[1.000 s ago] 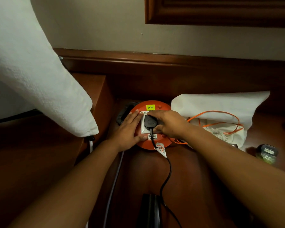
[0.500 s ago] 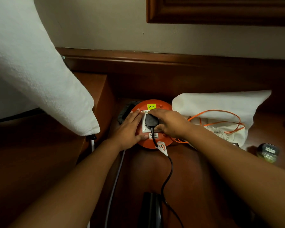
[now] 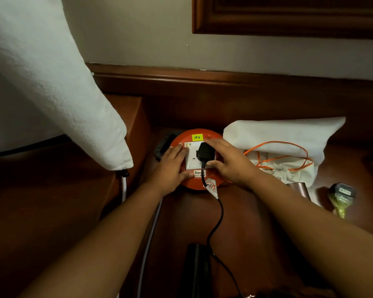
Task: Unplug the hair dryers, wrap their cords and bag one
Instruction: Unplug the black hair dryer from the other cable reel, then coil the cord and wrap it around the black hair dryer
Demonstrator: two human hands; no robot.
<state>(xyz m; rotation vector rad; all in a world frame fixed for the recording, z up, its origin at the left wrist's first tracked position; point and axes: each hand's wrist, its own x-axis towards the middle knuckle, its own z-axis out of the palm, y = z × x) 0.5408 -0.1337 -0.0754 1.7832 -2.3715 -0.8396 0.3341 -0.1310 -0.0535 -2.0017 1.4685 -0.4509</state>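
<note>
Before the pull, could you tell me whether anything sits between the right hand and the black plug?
Nothing visible does. The right hand already holds the black plug in the orange reel, finger above and thumb below. The left hand rests flat beside it.

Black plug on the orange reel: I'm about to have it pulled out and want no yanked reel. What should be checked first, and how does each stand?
1. Left hand braces the reel: ok, fingers lie flat on its white socket plate.
2. Right hand grips the plug, not the cord: ok.
3. Plug out of the socket: not ok.
4. Socket switched off: cannot tell.
5. Cord slack: ok, it curves loosely.
6. Bag clear of the plug: ok, beside the reel.
</note>
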